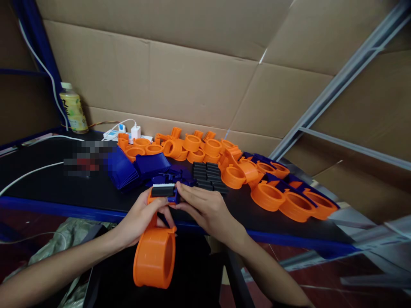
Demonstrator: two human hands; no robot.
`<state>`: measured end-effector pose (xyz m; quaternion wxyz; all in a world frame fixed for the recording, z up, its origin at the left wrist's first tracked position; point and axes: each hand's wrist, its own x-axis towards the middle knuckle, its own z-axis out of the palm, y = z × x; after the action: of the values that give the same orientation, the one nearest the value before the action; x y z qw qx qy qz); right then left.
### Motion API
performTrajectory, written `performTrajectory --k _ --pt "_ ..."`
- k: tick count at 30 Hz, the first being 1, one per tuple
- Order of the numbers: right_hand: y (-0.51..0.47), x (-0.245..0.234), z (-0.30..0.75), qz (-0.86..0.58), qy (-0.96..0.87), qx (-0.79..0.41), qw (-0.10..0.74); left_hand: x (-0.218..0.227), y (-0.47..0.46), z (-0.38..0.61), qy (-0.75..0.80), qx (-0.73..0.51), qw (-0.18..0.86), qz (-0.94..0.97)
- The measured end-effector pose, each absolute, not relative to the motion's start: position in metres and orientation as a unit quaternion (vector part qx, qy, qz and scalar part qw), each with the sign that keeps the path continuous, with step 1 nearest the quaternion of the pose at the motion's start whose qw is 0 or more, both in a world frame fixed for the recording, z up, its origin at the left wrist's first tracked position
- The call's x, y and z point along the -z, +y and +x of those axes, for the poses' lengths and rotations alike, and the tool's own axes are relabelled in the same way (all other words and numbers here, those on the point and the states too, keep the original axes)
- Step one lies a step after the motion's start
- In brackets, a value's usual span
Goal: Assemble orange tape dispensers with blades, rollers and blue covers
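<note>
My left hand (136,220) is closed round the handle of an orange tape dispenser (149,259), whose wide ring hangs below the hand. At the dispenser's upper end are a black roller (163,191), a white toothed blade (163,185) and a small blue plastic part (174,197). My right hand (210,209) has its fingers pressed together on the blue part at the right side of that end. The palm side of the right hand is hidden. Just beyond my hands lie black rollers (201,173) in rows and a pile of small blue parts (175,174).
Several orange dispenser bodies (192,143) are heaped at the back of the black table (41,179). More orange dispensers with blue parts (295,205) stand at the right. Stacked blue plates (152,164), a power strip (144,139), white cables and a bottle (73,111) are at the left.
</note>
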<state>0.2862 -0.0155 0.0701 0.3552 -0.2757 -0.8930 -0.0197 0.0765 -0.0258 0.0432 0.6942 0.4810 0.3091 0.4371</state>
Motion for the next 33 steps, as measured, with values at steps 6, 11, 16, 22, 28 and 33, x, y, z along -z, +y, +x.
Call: performTrajectory --k 6,11,16,22,28,33 --pt "-0.029 -0.077 0.286 -0.296 -0.903 0.107 0.291 -0.04 -0.026 0.076 0.307 -0.429 0.651 0.546" --pt "-0.036 -0.081 0.283 -0.301 -0.908 0.152 0.248 -0.038 -0.027 0.075 0.309 -0.433 0.645 0.548" --pt "-0.043 -0.084 0.279 -0.297 -0.905 0.177 0.247 -0.037 -0.029 0.073 0.312 -0.439 0.645 0.542" --pt "-0.039 -0.091 0.285 -0.295 -0.907 0.124 0.274 -0.035 -0.032 0.076 0.307 -0.438 0.643 0.548" --pt "-0.043 -0.089 0.286 -0.275 -0.9 0.108 0.32 -0.041 -0.035 0.069 0.242 -0.439 0.678 0.538" --pt "-0.029 -0.081 0.293 -0.274 -0.874 0.026 0.4 -0.051 -0.031 0.062 0.109 -0.42 0.779 0.453"
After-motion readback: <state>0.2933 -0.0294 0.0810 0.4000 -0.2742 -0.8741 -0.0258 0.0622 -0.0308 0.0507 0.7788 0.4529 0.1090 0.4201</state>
